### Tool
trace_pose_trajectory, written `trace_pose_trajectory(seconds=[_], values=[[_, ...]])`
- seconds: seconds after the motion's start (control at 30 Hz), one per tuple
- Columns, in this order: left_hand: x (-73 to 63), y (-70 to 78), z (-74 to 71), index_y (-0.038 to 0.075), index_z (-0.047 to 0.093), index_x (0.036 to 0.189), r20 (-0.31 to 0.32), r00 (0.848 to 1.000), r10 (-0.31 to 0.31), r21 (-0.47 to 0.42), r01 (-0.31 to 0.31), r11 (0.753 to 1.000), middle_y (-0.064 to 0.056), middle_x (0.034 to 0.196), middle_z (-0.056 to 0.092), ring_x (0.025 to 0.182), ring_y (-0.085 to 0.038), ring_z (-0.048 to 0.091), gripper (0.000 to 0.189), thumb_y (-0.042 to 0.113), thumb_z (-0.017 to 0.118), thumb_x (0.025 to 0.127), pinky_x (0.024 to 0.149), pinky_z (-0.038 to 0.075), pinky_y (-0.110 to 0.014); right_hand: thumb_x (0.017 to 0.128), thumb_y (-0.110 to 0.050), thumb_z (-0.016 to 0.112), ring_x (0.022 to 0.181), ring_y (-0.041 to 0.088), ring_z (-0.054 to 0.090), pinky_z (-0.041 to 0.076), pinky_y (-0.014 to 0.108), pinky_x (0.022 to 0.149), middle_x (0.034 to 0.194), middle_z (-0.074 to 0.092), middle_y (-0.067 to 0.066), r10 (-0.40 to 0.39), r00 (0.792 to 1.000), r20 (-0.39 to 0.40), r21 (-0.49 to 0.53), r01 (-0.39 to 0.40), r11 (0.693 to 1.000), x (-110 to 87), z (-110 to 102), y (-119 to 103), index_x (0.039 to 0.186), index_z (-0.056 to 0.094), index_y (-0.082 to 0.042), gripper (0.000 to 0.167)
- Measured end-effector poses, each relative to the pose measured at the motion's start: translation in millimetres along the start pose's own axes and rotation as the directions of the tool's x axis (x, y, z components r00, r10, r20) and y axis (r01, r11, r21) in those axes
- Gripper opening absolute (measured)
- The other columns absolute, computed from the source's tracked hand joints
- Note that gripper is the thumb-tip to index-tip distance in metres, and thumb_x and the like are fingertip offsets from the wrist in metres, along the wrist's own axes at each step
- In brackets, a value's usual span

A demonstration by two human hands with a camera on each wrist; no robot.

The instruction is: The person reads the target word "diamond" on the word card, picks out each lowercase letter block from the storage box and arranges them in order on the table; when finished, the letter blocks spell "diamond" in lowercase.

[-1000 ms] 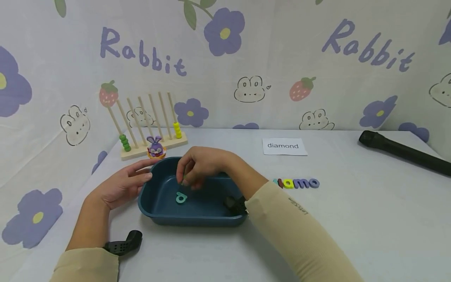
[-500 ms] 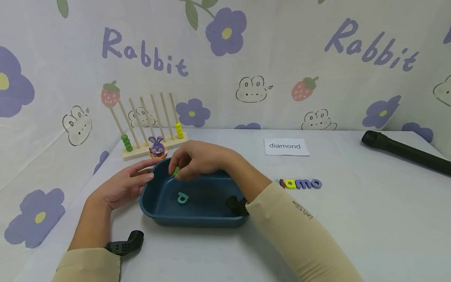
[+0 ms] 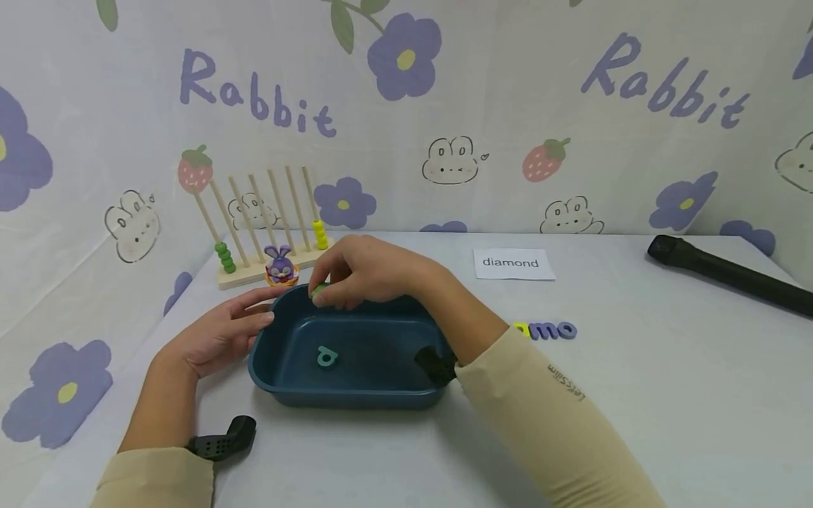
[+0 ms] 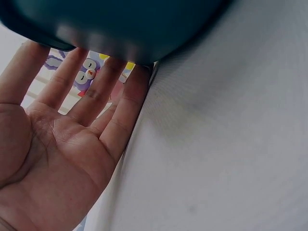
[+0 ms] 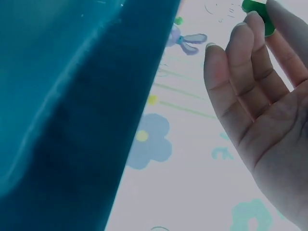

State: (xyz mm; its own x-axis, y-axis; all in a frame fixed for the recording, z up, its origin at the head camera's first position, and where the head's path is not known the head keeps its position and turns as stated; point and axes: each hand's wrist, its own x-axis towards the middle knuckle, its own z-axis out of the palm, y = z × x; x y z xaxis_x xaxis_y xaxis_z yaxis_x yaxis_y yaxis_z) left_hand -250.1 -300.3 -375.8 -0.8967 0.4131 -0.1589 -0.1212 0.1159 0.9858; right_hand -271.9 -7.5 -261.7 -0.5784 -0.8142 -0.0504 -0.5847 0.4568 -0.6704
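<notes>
My right hand (image 3: 375, 271) pinches a small green letter (image 3: 320, 289) between thumb and fingertips, above the back left rim of a dark blue tub (image 3: 356, 401). In the right wrist view, part of the green letter (image 5: 261, 14) shows between thumb and index finger; its full shape is hidden. My left hand (image 3: 219, 335) rests its nearly straight fingers against the tub's left side, which the left wrist view also shows. Inside the tub lies a teal letter (image 3: 327, 357). Right of the tub, a purple m (image 3: 542, 331) and a purple o (image 3: 567, 330) lie in a row, its left part behind my right arm.
A wooden peg rack (image 3: 298, 257) with green and yellow beads stands at the back left, a purple rabbit figure (image 3: 279, 267) before it. Further right are a card (image 3: 514, 264) reading "diamond" and a black microphone (image 3: 730, 271). A printed cloth (image 3: 495, 92) hangs behind.
My right hand has risen from inside the tub toward its back rim, bringing the green letter up. The right forearm now covers more of the letter row. My left hand stays in place.
</notes>
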Motion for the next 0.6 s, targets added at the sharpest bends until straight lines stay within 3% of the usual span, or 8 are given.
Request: trace_pose_trajectory(seconds=[0.13, 0.33, 0.47, 0.6], values=[[-0.9, 0.7, 0.3, 0.019, 0.04, 0.157, -0.004, 1.0, 0.005, -0.003, -0.005, 1.0, 0.007, 0.142, 0.06, 0.121, -0.013, 0.065, 0.054, 0.02, 0.057, 0.106, 0.098, 0.057, -0.03, 0.101, -0.017, 0.067, 0.082, 0.021, 0.073, 0.062, 0.029, 0.08, 0.088, 0.072, 0.007, 0.021, 0.999, -0.027, 0.033, -0.02, 0.999, -10.6, -6, -4, 0.118, 0.075, -0.01, 0.02], [-2.6, 3.0, 3.0, 0.02, 0.039, 0.159, -0.016, 1.0, 0.0, 0.007, 0.0, 1.0, 0.005, 0.145, 0.056, 0.121, -0.013, 0.066, 0.057, 0.021, 0.059, 0.106, 0.098, 0.057, -0.029, 0.099, -0.019, 0.069, 0.085, 0.024, 0.069, 0.061, 0.034, 0.079, 0.095, 0.073, 0.007, -0.005, 0.996, -0.092, 0.023, 0.007, 1.0, -24.9, -14, -1, 0.116, 0.077, -0.012, 0.02], [-3.3, 3.5, 3.7, 0.019, 0.04, 0.158, -0.017, 1.0, 0.005, -0.003, -0.005, 1.0, 0.006, 0.143, 0.058, 0.12, -0.012, 0.066, 0.055, 0.02, 0.058, 0.106, 0.098, 0.057, -0.029, 0.1, -0.016, 0.068, 0.088, 0.021, 0.07, 0.06, 0.032, 0.08, 0.102, 0.074, 0.005, -0.011, 0.99, -0.14, 0.0, 0.012, 1.0, -33.6, -19, 3, 0.115, 0.077, -0.01, 0.019], [-3.3, 2.9, 3.6, 0.018, 0.04, 0.158, -0.007, 1.0, 0.009, -0.01, -0.009, 1.0, 0.007, 0.141, 0.06, 0.12, -0.012, 0.065, 0.054, 0.02, 0.057, 0.107, 0.098, 0.057, -0.029, 0.101, -0.014, 0.066, 0.088, 0.022, 0.072, 0.061, 0.032, 0.082, 0.102, 0.075, 0.009, 0.009, 0.989, -0.151, 0.041, -0.003, 0.999, -40.7, -22, 8, 0.116, 0.076, -0.007, 0.019]])
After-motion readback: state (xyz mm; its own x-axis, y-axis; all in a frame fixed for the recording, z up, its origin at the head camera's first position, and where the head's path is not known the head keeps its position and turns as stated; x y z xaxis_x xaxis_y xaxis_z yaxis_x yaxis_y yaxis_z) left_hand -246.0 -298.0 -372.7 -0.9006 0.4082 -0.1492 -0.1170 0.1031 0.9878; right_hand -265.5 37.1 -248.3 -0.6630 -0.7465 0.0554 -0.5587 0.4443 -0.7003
